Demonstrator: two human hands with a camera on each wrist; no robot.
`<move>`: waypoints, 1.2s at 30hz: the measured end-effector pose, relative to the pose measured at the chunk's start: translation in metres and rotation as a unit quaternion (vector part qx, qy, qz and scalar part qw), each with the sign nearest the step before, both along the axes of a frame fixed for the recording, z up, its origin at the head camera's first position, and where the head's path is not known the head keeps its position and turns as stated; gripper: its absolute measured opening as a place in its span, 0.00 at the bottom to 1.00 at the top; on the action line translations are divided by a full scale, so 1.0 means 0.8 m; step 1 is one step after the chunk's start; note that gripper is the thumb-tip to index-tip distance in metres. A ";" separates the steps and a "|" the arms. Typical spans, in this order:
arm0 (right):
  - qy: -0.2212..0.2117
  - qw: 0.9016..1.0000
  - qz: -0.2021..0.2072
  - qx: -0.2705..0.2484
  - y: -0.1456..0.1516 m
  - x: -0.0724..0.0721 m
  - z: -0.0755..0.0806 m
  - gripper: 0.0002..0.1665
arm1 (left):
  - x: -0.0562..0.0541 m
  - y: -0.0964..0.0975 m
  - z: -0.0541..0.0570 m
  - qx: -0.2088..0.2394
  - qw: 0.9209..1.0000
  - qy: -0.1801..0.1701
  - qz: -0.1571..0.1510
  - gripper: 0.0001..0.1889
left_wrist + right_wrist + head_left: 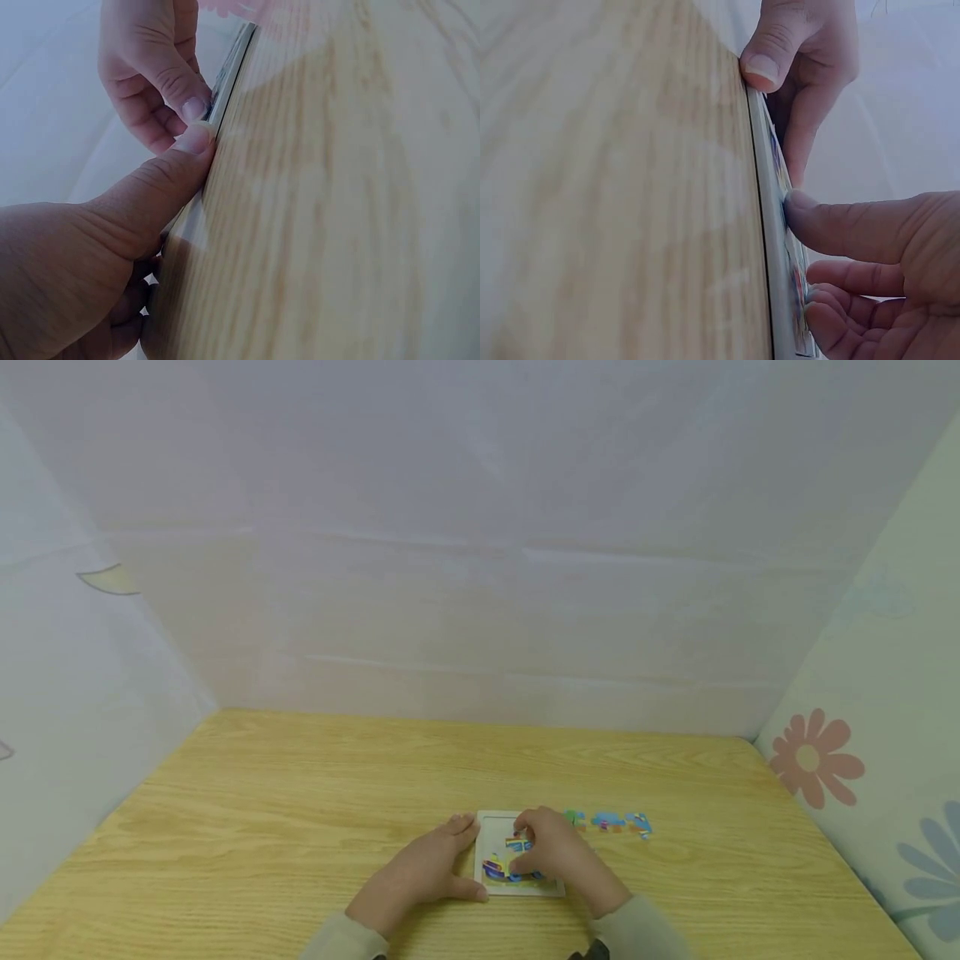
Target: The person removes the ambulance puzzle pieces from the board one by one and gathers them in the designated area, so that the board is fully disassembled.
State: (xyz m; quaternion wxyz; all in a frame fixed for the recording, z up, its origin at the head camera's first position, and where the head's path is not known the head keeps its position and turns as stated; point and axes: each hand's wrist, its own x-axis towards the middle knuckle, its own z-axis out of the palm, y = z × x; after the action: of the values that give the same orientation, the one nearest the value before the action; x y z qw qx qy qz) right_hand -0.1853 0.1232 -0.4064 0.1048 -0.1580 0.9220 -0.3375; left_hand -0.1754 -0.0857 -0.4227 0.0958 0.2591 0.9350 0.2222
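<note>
A small jigsaw puzzle board [492, 827] with a pale frame lies flat on the table, its lower part filled with a colourful vehicle picture. My left hand [429, 866] rests along its left side, fingers fairly straight near the upper corner and thumb at the lower one. Over the board, my right hand [555, 846] pinches a puzzle piece [517, 846] with blue and yellow on it between curled fingers and thumb. The right wrist view shows the right thumb [840, 225] low against the board's face; the piece is mostly hidden there.
Several loose puzzle pieces [607, 821] lie in a row right of the board, partly behind the right hand. The wood-grain table [300, 793] meets a pale cloth wall [480, 610] at the back. A flower-printed cloth [885, 760] hangs on the right.
</note>
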 end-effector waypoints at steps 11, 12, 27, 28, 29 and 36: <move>-0.005 0.998 0.003 0.060 -0.010 -0.005 0.009 0.21 | 0.002 -0.002 0.002 0.006 1.000 -0.004 -0.004 0.50; -0.004 0.998 0.004 0.069 -0.011 -0.006 0.011 0.21 | 0.002 -0.002 0.002 0.005 1.000 -0.004 -0.003 0.50; -0.008 0.993 -0.005 0.116 -0.018 -0.009 0.019 0.23 | 0.002 -0.001 0.002 0.005 1.000 -0.006 -0.002 0.50; -0.008 0.993 -0.005 0.114 -0.018 -0.008 0.019 0.23 | 0.002 -0.001 0.002 0.004 1.000 -0.005 -0.002 0.50; -0.009 0.994 -0.005 0.112 -0.018 -0.008 0.019 0.23 | 0.002 -0.001 0.002 0.004 1.000 -0.004 -0.002 0.50; -0.013 0.995 -0.011 0.101 -0.017 -0.008 0.018 0.24 | 0.002 -0.001 0.002 0.001 1.000 -0.005 -0.003 0.50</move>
State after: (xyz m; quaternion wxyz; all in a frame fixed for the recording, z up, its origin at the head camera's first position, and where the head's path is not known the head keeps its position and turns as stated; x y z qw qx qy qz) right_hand -0.1921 0.1095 -0.3920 0.1286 -0.1316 0.9517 -0.2458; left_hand -0.1735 -0.0862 -0.4212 0.1005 0.2614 0.9334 0.2244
